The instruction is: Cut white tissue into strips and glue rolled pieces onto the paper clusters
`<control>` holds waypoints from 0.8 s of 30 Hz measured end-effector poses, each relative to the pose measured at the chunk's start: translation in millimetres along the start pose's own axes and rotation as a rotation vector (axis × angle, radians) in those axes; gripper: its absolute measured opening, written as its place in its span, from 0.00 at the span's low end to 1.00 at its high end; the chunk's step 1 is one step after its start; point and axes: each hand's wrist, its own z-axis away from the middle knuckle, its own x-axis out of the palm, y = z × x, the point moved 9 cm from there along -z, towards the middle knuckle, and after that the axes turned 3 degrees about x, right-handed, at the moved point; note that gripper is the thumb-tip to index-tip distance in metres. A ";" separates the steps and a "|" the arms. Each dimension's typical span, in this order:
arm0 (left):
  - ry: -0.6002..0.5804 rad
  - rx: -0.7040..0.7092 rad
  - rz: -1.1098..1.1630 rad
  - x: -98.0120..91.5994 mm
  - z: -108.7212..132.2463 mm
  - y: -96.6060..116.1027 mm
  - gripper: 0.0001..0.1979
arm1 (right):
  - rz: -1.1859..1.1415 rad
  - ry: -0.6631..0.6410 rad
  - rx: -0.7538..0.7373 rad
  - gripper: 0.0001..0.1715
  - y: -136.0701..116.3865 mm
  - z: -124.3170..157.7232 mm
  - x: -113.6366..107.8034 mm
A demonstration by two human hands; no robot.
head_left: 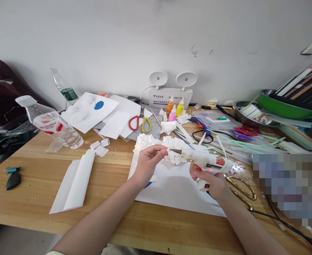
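Right hand (210,180) clamped round the white plastic glue gun (198,158), over the white paper sheet (177,193)! Left hand (151,159) pinches, seemingly, a tiny white scrap (167,148) beside the dark tapered nozzle (175,151): steady wrists, fingertips clear, light squeeze.

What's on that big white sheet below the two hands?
White, crumbly pieces cover the far part of the sheet, and a blue patch shows beside the left hand. Whatever lies behind that hand, the right hand and the glue gun it grips is hidden.
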 end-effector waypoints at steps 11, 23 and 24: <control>-0.006 0.002 -0.001 0.6 0.3 0.2 0.02 | 0.006 0.027 0.032 0.16 3.8 0.4 -3.2; 0.017 0.003 0.017 -1.9 0.6 -0.8 0.03 | -0.003 0.019 0.055 0.16 4.3 1.7 -1.7; 0.019 0.005 0.018 -2.2 0.3 -0.9 0.03 | 0.001 0.019 0.059 0.16 4.5 1.7 -1.5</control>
